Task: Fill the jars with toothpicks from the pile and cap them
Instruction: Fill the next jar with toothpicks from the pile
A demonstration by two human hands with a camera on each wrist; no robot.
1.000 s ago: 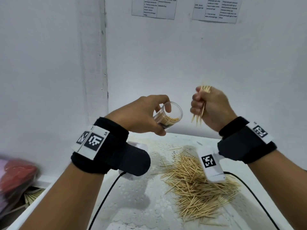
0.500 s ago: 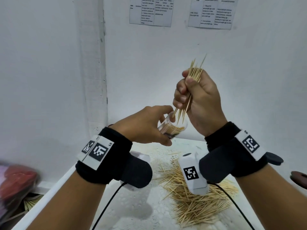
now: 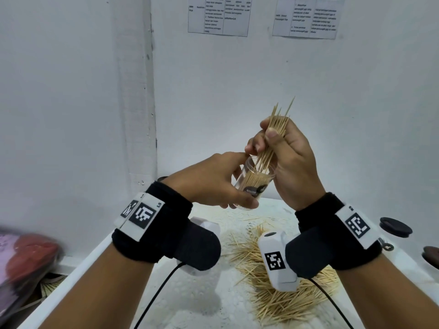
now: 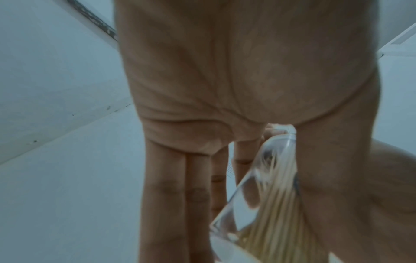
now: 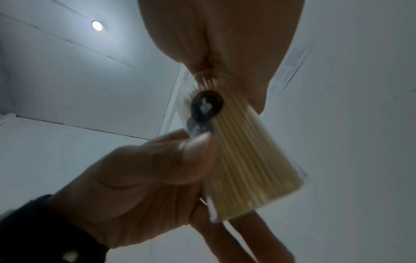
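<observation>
My left hand [image 3: 237,184] grips a small clear jar [image 3: 255,186] in the air above the table, tilted, with toothpicks packed inside and a dark label on its side. My right hand [image 3: 273,131] pinches a bundle of toothpicks [image 3: 282,110] just above it, and their lower tips reach into the jar mouth. The loose pile of toothpicks [image 3: 285,298] lies on the white table [image 3: 190,305] below my wrists. The left wrist view shows the jar [image 4: 258,186] between thumb and fingers. In the right wrist view the filled jar [image 5: 247,151] is blurred, with the left thumb [image 5: 180,160] on it.
Two dark round caps [image 3: 395,226] [image 3: 431,256] lie at the table's right side. The white wall [image 3: 237,79] rises close behind the table, with printed sheets [image 3: 218,15] on it. Red and pink items [image 3: 26,260] sit beyond the left edge. Black cables [image 3: 154,300] trail across the table.
My right hand has carried the toothpick bundle from beside the jar to above it and lowered the tips into its mouth. My left hand has turned the jar more upright.
</observation>
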